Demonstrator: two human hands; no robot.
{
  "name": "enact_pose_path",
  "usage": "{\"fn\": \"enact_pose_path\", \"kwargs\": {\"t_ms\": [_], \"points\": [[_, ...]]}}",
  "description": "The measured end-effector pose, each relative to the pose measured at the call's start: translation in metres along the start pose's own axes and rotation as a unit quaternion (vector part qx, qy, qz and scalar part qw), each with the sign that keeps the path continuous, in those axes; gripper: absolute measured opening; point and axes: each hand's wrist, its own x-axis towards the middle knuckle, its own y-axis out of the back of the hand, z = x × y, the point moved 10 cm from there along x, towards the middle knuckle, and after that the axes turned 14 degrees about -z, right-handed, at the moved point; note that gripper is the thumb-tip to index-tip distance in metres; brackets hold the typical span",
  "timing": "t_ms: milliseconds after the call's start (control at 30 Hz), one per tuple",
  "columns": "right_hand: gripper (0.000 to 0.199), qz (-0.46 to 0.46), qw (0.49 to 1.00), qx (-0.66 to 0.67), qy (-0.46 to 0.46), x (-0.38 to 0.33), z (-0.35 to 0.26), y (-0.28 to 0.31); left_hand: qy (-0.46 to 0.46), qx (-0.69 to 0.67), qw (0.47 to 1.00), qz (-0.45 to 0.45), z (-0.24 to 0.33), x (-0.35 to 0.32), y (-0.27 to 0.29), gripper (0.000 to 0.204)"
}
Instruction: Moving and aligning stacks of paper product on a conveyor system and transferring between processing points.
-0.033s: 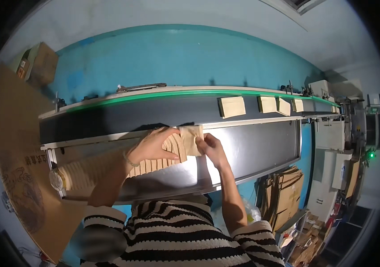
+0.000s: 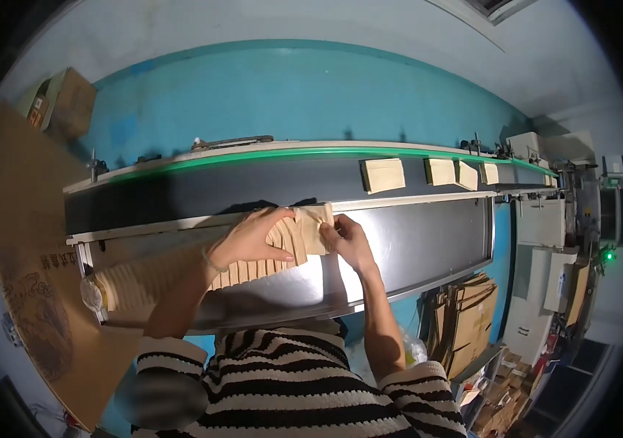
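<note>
A long row of flat tan paper packets (image 2: 249, 271) stands on edge, pressed together, on a steel worktop. My left hand (image 2: 249, 239) is wrapped over the right end of this row, fingers on the far side and thumb on the near side. One tan packet (image 2: 313, 226) stands at that end, its broad face turned toward me. My right hand (image 2: 348, 243) pinches this packet at its right side with thumb and fingers. Its lower part touches or hangs just over the worktop; I cannot tell which.
Beyond the worktop (image 2: 414, 244) runs a dark conveyor belt (image 2: 253, 179) with a green rail, carrying several tan packets (image 2: 384, 175). A large cardboard sheet (image 2: 41, 255) stands at the left. Flattened cartons (image 2: 468, 314) lean below the worktop at the right. A clear-ended roll-like object (image 2: 94, 293) sits at the row's left end.
The packets on the belt have shifted slightly to the right. The packet in my right hand has tilted a little; both hands keep their hold.
</note>
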Motion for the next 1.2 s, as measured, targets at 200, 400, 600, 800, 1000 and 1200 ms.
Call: {"fn": "enact_pose_path", "kwargs": {"t_ms": [200,400,600,800,1000,1200], "points": [[0.02,0.093,0.954,-0.266,0.1,-0.014,-0.053,-0.021,0.016,-0.03,0.999,0.016,-0.001,0.005,0.005,0.081],[0.031,0.01,0.996,0.08,0.038,-0.007,0.004,-0.029,-0.011,0.003,0.999,0.032,0.006,0.002,0.006,0.075],[0.04,0.069,0.967,0.243,0.03,0.013,0.049,0.018,0.014,0.008,1.0,0.002,-0.003,-0.002,-0.002,0.077],[0.05,0.05,0.979,-0.173,0.094,-0.008,-0.032,-0.047,-0.009,-0.002,0.999,0.049,0.011,-0.012,0.013,0.082],[0.039,-0.009,0.999,0.044,0.009,0.011,0.045,-0.017,0.016,0.002,1.0,-0.002,-0.003,-0.009,0.004,0.085],[0.051,0.064,0.995,-0.005,0.071,0.019,-0.01,-0.018,-0.009,0.015,1.0,0.017,0.004,-0.004,0.008,0.081]]}}
